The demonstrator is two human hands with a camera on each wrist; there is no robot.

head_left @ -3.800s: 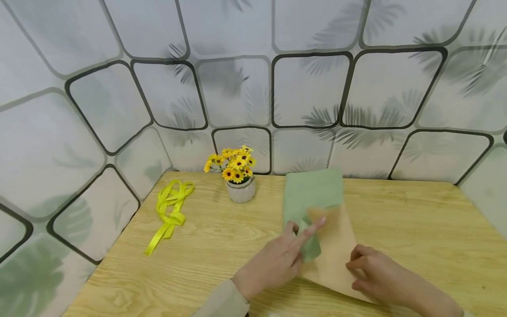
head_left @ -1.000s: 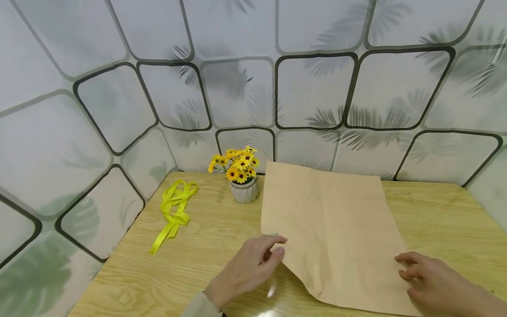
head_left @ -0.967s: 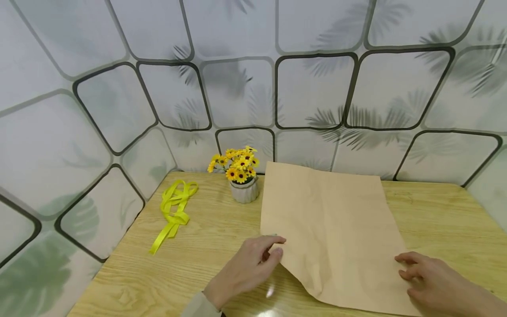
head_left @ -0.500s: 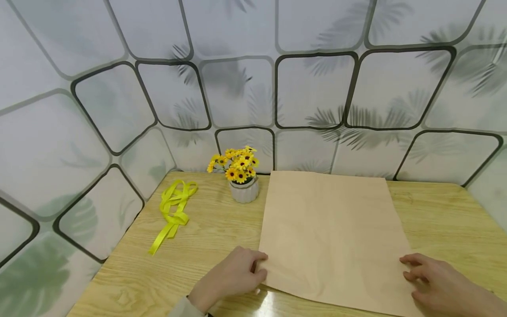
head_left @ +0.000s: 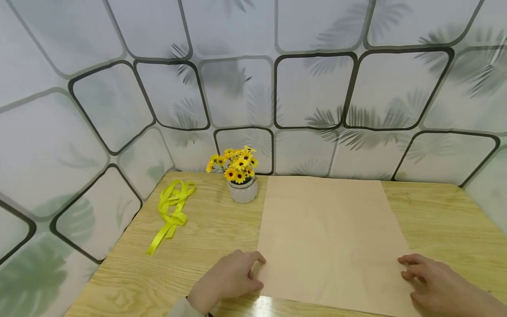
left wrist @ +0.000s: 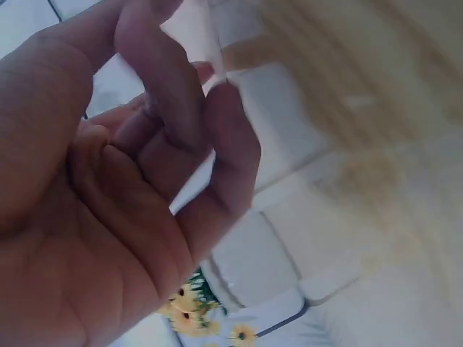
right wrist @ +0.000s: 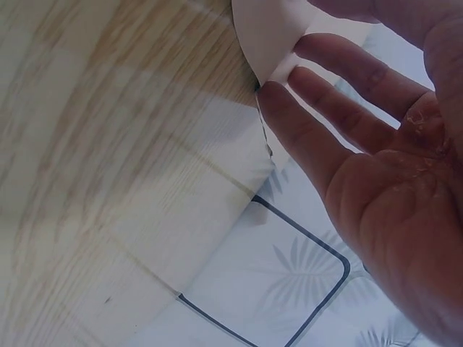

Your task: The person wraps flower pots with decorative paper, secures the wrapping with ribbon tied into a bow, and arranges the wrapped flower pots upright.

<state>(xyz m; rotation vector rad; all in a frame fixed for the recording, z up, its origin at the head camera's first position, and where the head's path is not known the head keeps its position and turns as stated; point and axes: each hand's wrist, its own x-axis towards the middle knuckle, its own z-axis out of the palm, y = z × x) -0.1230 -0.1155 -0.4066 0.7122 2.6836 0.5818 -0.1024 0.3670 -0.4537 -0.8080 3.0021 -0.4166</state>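
Backdrop: pale cloth with leaf prints is hanging behind and to the left of a wood-grain counter.
Brown paper: lying flat right of centre, it is reaching the counter's far edge.
Left hand: loosely bent, thumb and forefinger apart, it is resting its tips at the sheet's near left edge, with no grip showing.
Right hand: fingers slightly spread and almost straight, it is touching the right edge towards the near corner, grasping nothing visibly.
Left fingertips: the left wrist view is blurring, so how much paper they are covering is hard to tell.
Uneven pressure: one side pulling harder could be skewing the sheet or buckling its middle.
Light touch: with tips only resting at the edges, the paper could be sliding on smooth wood.
Flower pot: it is standing just beside the far left corner, so leftward drift could be nudging it.
Yellow ribbon: lying far left in loose loops, it is risking a tangle if dragged.
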